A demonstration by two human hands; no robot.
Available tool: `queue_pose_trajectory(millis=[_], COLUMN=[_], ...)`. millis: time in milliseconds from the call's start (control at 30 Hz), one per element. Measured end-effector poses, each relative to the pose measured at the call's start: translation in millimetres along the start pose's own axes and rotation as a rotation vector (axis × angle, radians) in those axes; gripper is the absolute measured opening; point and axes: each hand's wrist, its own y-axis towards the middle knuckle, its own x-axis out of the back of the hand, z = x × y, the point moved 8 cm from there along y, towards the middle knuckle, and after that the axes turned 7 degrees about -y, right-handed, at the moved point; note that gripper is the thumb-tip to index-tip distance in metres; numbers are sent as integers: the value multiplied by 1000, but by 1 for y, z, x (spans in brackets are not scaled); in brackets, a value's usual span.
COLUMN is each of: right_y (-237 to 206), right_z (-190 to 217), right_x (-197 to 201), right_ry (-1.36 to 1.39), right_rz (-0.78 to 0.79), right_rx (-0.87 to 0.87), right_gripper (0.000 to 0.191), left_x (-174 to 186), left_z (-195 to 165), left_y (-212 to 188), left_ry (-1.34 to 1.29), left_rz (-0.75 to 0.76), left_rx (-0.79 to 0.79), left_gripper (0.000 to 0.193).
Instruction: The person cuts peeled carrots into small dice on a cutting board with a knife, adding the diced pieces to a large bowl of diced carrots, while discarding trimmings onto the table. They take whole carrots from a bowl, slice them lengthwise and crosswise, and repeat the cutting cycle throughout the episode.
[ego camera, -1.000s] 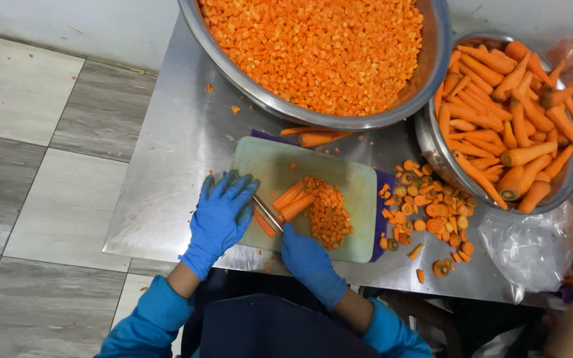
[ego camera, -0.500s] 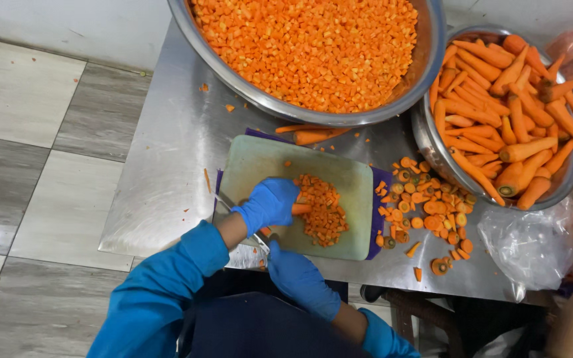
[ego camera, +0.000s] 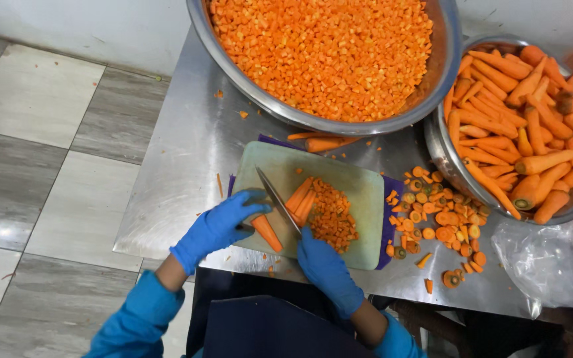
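Observation:
My right hand (ego camera: 326,265), in a blue glove, grips a knife (ego camera: 278,200) whose blade lies slantwise over a pale green cutting board (ego camera: 359,199). Carrot strips (ego camera: 302,200) lie just right of the blade, beside a heap of diced carrot (ego camera: 333,219). My left hand (ego camera: 217,225), also gloved in blue, rests at the board's left edge, its fingers on a carrot piece (ego camera: 268,233) left of the blade.
A large steel bowl (ego camera: 426,99) of diced carrot stands behind the board. A second steel bowl (ego camera: 440,149) of whole peeled carrots is at the right. Carrot end scraps (ego camera: 436,219) and a clear plastic bag (ego camera: 552,258) lie on the steel table (ego camera: 180,166). Tiled floor is left.
My left hand reached right over the carrot strips half a second ago and has drawn back to the board's left edge. The knife now lies across the board, tip pointing away.

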Motion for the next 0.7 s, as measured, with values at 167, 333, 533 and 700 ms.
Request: queue_pose_trajectory(millis=[167, 333, 533, 700], right_y=[-35, -42, -16, -21], right_z=[33, 38, 28, 27], right_x=[3, -8, -40, -19], right_ry=[-26, -125, -64, -17], right_rz=[-98, -125, 96, -54], right_rx=[313, 340, 53, 159], right_gripper=[44, 47, 39, 48], left_x=[18, -6, -1, 6], left_z=[-12, 3, 10, 8], left_y=[-33, -28, -28, -30], left_ry=[154, 269, 232, 256], left_rz=[-263, -109, -164, -200], left_rx=[17, 48, 149, 107], left_gripper=[73, 82, 84, 83])
